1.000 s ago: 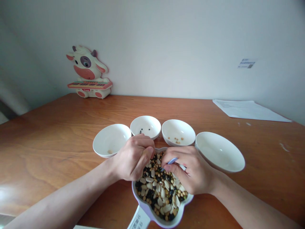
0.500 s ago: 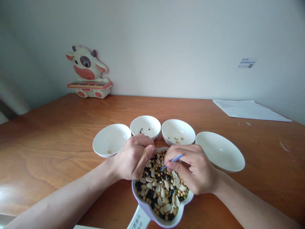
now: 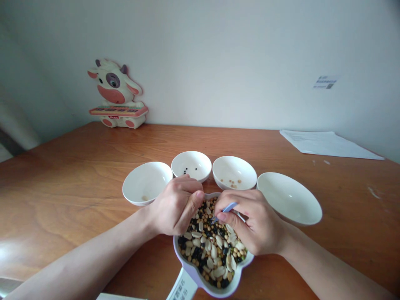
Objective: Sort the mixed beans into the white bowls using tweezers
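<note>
A lilac handled bowl with a wavy rim holds a mix of peanuts, yellow and black beans and some green ones. My left hand is closed at its upper left edge, thumb over the rim; the curled fingers are mostly hidden. Between the thumb and fingers of my right hand is a pair of lilac tweezers, tips down among the beans. Whether the tips grip a bean, I cannot tell. Beyond stand white bowls: a left one with a pale piece, one with black beans, one with yellow beans.
Another white bowl stands at the right with nothing seen in it. A cow-shaped toy keyboard is at the back left against the wall. White papers lie at the back right of the wooden table.
The tweezers have tilted slightly in my right hand, and their other arm now shows below the fingers. My left hand and the bowls hold their places.
</note>
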Motion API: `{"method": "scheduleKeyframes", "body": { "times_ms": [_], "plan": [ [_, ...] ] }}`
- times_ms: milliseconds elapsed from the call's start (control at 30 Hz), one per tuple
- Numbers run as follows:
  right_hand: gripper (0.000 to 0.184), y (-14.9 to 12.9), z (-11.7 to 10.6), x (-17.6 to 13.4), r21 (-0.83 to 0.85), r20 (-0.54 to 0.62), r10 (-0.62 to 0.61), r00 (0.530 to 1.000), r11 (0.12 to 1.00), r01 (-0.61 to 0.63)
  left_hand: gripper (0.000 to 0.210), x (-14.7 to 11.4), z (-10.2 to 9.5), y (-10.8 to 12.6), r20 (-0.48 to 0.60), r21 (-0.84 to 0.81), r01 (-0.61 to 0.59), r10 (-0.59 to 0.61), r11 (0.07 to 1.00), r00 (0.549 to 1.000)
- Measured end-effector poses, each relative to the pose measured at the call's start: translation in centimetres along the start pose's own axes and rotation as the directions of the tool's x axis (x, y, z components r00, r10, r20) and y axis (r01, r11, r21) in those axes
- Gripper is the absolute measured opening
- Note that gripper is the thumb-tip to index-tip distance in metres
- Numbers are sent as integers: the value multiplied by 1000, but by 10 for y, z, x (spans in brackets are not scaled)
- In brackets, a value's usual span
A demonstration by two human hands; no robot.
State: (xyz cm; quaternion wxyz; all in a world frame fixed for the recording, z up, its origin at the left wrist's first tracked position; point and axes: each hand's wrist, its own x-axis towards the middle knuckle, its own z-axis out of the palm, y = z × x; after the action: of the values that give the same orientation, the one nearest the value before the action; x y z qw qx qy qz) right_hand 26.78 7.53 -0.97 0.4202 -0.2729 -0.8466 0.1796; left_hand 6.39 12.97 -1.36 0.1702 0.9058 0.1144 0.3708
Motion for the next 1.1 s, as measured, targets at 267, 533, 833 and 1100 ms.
{"method": "scheduleKeyframes", "body": {
  "times_ms": [267, 533, 833, 1100],
  "plan": [
    [13, 2, 3, 1, 12, 12, 11, 1000, 1000, -11, 49, 0, 0, 0, 8, -1, -10, 10, 1000, 1000],
    [14, 2, 5, 1, -3, 12, 4, 1000, 1000, -4, 49, 0, 0, 0, 4, 6, -14, 14, 1000, 1000],
    [15, 0, 4, 1, 1, 7, -4, 1000, 1000, 4, 52, 0, 0, 0, 3, 6, -32, 32, 999, 999],
    [16, -2, 1, 0, 13, -32, 7, 999, 1000, -7, 54, 1, -1, 0, 9, 11, -33, 33, 999, 999]
  ]
}}
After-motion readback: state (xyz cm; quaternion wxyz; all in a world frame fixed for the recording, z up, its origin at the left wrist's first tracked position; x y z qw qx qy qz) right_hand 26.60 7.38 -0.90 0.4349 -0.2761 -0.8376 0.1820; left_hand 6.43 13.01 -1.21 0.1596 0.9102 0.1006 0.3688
